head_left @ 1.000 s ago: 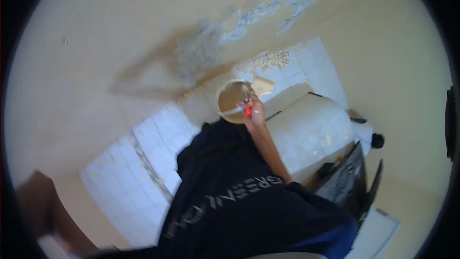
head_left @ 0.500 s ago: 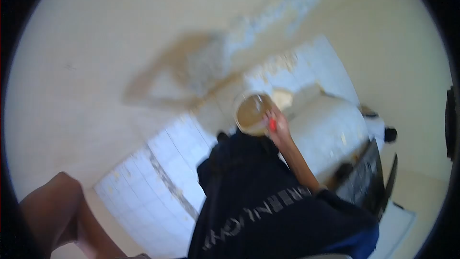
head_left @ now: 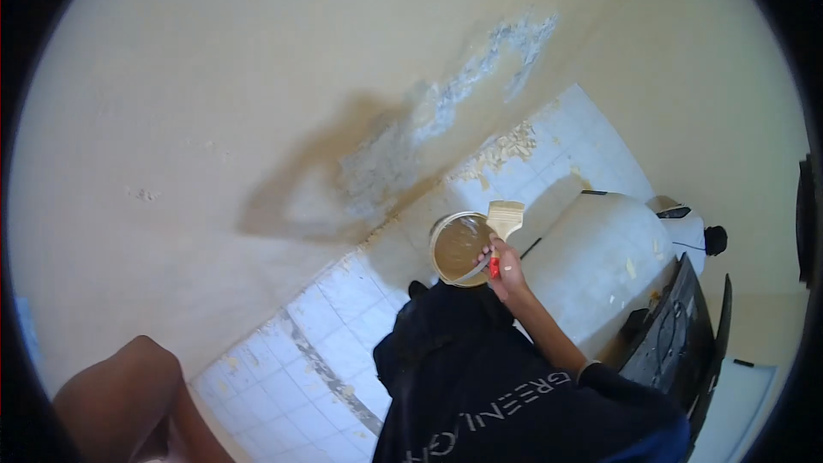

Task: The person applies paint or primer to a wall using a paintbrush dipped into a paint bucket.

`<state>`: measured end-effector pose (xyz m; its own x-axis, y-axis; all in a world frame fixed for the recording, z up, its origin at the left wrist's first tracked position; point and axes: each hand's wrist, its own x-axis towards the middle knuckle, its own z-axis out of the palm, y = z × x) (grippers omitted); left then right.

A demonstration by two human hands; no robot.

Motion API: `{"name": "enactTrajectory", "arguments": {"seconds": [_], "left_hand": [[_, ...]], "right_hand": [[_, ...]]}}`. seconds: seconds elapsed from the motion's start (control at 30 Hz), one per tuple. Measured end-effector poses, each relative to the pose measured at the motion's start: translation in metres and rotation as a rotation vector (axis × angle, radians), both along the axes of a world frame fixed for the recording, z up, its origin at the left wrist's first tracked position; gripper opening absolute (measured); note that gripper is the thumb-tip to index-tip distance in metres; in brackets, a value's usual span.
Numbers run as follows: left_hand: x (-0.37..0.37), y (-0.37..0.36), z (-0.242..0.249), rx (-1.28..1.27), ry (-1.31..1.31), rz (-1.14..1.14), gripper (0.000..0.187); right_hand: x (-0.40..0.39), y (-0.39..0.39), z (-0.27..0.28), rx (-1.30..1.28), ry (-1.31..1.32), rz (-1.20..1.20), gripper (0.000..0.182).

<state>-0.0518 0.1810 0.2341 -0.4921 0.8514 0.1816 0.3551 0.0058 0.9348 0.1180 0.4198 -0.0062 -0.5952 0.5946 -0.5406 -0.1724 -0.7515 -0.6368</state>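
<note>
My right hand point(head_left: 507, 269) is closed around a paintbrush point(head_left: 505, 219) with pale bristles and a red-tipped handle. The bristles point away from me. Right beside the hand is a round bucket point(head_left: 435, 249) holding brownish liquid. Its curved handle point(head_left: 474, 272) runs up to my fingers, which appear to hold it as well. At the lower left my bent left arm point(head_left: 129, 386) shows, but the left hand is out of frame.
A beige wall point(head_left: 197, 94) has a peeled, whitish patch point(head_left: 454, 90). Flakes point(head_left: 514, 146) lie on the tiled floor point(head_left: 343, 300) along its foot. To the right are a pale covered bulky object point(head_left: 591, 249) and a dark flat panel point(head_left: 673, 334). My shadow falls on the wall.
The view has shifted, so my right hand, brush and bucket appear lower and slightly further right. The brush's bristles now show plainly beside the bucket rim. Both hold as before.
</note>
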Motion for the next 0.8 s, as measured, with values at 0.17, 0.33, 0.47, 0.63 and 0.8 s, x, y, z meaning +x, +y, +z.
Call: {"name": "enactTrajectory", "arguments": {"seconds": [0.17, 0.33, 0.47, 0.63, 0.8], "left_hand": [[0.103, -0.001, -0.016, -0.099, -0.302, -0.024, 0.047], [0.138, 0.028, -0.026, -0.001, -0.274, 0.156, 0.047], [0.056, 0.027, -0.021, -0.002, -0.032, 0.155, 0.048], [0.005, 0.078, -0.001, 0.052, 0.118, -0.06, 0.049], [0.089, 0.096, -0.019, -0.037, -0.112, -0.082, 0.049]], "right_hand": [[0.021, -0.001, -0.035, -0.013, -0.008, -0.127, 0.019], [0.0, -0.005, -0.024, -0.074, -0.022, -0.141, 0.018], [0.009, 0.001, -0.048, 0.154, 0.103, -0.045, 0.034], [0.008, 0.04, -0.03, 0.021, 0.084, -0.121, 0.029], [-0.006, 0.061, -0.044, -0.035, -0.015, -0.276, 0.016]]}}
